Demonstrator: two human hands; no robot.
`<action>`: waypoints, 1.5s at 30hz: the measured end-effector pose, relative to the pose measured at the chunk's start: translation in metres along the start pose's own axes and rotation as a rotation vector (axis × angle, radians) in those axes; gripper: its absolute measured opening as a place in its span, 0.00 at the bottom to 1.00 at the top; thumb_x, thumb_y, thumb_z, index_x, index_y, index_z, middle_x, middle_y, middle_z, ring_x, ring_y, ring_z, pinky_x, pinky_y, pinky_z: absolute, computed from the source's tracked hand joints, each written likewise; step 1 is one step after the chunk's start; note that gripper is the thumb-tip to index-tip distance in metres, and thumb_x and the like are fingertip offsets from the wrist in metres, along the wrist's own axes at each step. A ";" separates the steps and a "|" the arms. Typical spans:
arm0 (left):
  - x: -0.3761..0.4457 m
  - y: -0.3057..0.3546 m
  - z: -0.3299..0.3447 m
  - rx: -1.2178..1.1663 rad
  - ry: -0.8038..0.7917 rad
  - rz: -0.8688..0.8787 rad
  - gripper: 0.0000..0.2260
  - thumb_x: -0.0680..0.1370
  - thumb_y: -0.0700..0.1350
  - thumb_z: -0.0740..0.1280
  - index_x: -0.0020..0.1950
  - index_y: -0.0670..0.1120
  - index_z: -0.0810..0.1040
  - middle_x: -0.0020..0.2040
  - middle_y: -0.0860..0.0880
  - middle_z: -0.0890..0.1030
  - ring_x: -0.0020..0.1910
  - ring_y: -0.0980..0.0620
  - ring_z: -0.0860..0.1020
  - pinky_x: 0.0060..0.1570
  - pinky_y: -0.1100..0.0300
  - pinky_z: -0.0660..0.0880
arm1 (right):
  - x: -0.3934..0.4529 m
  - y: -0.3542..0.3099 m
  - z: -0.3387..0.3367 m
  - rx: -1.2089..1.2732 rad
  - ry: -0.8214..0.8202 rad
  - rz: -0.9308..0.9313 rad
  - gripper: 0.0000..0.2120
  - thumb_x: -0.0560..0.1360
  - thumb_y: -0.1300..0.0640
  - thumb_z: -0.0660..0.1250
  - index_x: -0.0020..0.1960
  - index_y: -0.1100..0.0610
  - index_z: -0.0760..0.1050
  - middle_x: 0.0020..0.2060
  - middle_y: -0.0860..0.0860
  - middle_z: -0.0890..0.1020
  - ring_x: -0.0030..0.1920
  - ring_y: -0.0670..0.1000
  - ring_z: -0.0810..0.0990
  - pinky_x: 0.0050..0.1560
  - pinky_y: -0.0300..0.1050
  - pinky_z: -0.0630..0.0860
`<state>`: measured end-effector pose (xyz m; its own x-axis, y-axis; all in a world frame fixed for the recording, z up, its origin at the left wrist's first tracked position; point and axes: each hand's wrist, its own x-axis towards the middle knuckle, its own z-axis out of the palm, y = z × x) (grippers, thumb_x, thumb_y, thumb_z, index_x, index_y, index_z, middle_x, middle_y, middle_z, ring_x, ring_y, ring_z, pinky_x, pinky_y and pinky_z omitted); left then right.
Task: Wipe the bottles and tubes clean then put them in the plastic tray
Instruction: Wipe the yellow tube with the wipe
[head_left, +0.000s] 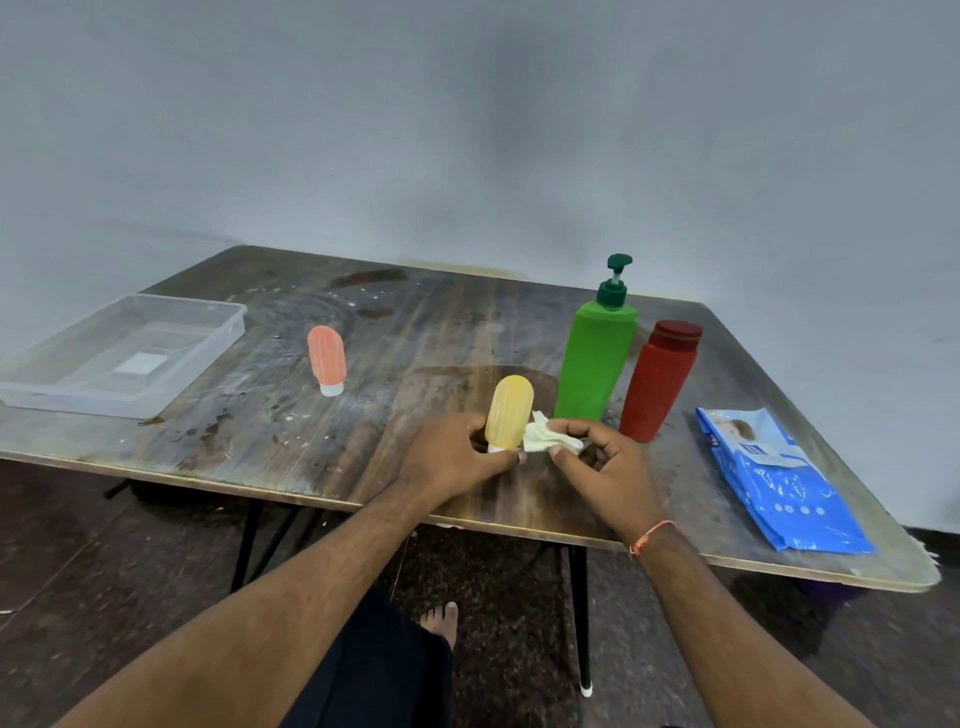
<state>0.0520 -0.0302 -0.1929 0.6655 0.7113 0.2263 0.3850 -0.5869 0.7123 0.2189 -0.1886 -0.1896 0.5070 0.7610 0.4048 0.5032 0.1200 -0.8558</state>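
Above tabletop near edge: left hand grip curled round upright yellow tube; right hand grip pinching wipe against it

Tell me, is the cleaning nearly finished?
Not nearly. The plastic tray holds nothing yet. The left hand grips the yellow tube while the right hand pinches a wipe against it. The pink tube, green pump bottle and red bottle still wait.

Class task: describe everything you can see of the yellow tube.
The yellow tube is a small, translucent, soft-looking squeeze tube with faint ribs and a rounded top. It stands upright, whitish cap down, near the table's front edge. The left hand grips its lower end; a wipe pinched in the right hand touches its side.
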 end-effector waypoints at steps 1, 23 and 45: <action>0.000 0.001 0.000 0.004 0.002 0.002 0.20 0.68 0.69 0.75 0.55 0.60 0.86 0.41 0.63 0.86 0.39 0.67 0.82 0.41 0.60 0.79 | 0.001 -0.001 0.003 0.018 0.005 0.003 0.14 0.77 0.62 0.77 0.60 0.48 0.85 0.49 0.43 0.89 0.45 0.51 0.86 0.48 0.48 0.83; 0.004 0.002 0.000 0.016 -0.049 0.061 0.13 0.71 0.57 0.80 0.35 0.64 0.77 0.27 0.67 0.76 0.26 0.68 0.73 0.28 0.69 0.64 | 0.023 0.004 0.028 -0.607 0.183 -0.500 0.12 0.82 0.54 0.71 0.65 0.50 0.84 0.50 0.47 0.83 0.46 0.50 0.81 0.44 0.47 0.78; 0.004 -0.003 0.003 0.073 -0.027 0.160 0.17 0.69 0.62 0.77 0.54 0.59 0.88 0.38 0.55 0.82 0.36 0.57 0.78 0.36 0.57 0.74 | 0.024 0.002 0.026 -0.531 0.301 -0.367 0.09 0.80 0.51 0.73 0.60 0.48 0.85 0.47 0.44 0.84 0.44 0.45 0.82 0.43 0.39 0.77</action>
<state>0.0556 -0.0270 -0.1965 0.7387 0.5961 0.3145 0.3171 -0.7192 0.6182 0.2141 -0.1538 -0.1899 0.3721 0.5130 0.7735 0.9126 -0.0500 -0.4058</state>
